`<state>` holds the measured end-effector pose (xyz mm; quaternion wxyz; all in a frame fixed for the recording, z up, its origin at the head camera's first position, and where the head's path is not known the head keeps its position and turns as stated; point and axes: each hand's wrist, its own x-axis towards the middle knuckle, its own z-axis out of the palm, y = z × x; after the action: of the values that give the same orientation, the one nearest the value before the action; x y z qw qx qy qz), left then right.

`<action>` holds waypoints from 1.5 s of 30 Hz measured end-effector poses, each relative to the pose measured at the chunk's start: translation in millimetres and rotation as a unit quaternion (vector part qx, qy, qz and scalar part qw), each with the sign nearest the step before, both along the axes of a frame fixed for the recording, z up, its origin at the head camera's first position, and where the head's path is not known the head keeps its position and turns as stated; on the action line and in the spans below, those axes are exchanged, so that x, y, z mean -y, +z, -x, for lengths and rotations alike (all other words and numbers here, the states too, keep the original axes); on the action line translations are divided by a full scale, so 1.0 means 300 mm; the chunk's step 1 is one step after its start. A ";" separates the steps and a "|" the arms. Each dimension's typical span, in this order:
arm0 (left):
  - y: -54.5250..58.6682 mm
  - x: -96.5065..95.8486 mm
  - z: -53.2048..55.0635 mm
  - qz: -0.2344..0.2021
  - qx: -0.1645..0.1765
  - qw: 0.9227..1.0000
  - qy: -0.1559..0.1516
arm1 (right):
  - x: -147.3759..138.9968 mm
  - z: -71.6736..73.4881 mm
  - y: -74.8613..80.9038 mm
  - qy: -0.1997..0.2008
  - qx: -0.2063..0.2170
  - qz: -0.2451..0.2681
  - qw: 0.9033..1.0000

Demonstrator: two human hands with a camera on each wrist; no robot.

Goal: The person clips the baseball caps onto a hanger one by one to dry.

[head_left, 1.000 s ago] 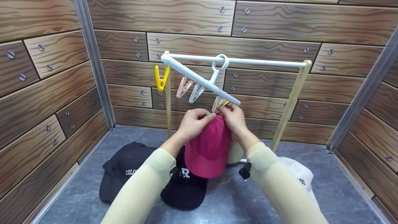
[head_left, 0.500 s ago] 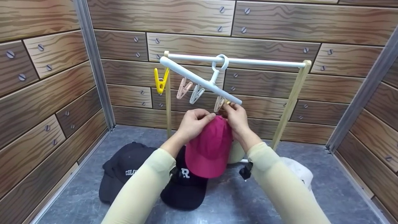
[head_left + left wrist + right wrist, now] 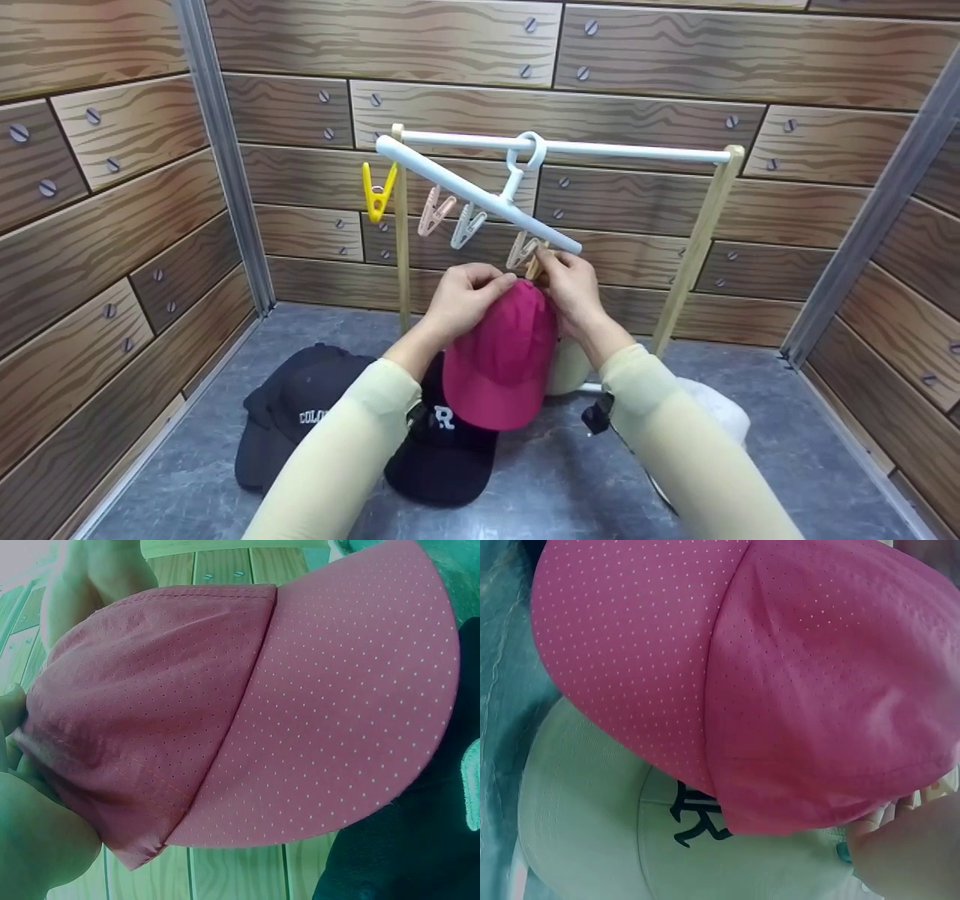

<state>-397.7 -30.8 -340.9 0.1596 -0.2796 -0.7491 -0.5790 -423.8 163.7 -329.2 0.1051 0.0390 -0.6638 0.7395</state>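
A magenta cap point(image 3: 502, 352) hangs brim-down under the right end of a pale blue hanger point(image 3: 480, 191). Its crown top is pinched by my left hand point(image 3: 466, 298); dotted perforations show on the cap point(image 3: 172, 690) in the left wrist view. My right hand point(image 3: 574, 289) pinches a yellow-orange clothespin point(image 3: 535, 268) just above the crown, partly hidden by the fingers. Beside it hangs a pale clothespin point(image 3: 519, 251). Behind the magenta cap is a beige cap point(image 3: 585, 817) with dark lettering, below my right hand point(image 3: 911, 851) in the right wrist view.
The hanger hooks over the white bar point(image 3: 622, 150) of a wooden-legged rack point(image 3: 697, 247). A yellow clothespin point(image 3: 377, 193), a pink one point(image 3: 433, 212) and a grey-white one point(image 3: 468, 226) hang leftward. Two black caps point(image 3: 300, 397) and a white cap point(image 3: 720, 409) lie on the grey floor.
My right fingers have shifted slightly, and the yellow-orange clothespin now shows more, its lower end near the cap's top. My left hand keeps its hold. The right sleeve covers more of the white cap.
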 end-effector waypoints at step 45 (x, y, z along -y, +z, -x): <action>-0.030 0.007 0.009 0.044 0.010 0.998 0.055 | -0.007 -0.047 0.015 -0.015 -0.006 -0.062 0.998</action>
<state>-400.3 -32.8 -349.9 0.1712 -0.2390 -0.7893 -0.5390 -409.6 165.9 -324.8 0.1180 0.0401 -0.7084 0.6948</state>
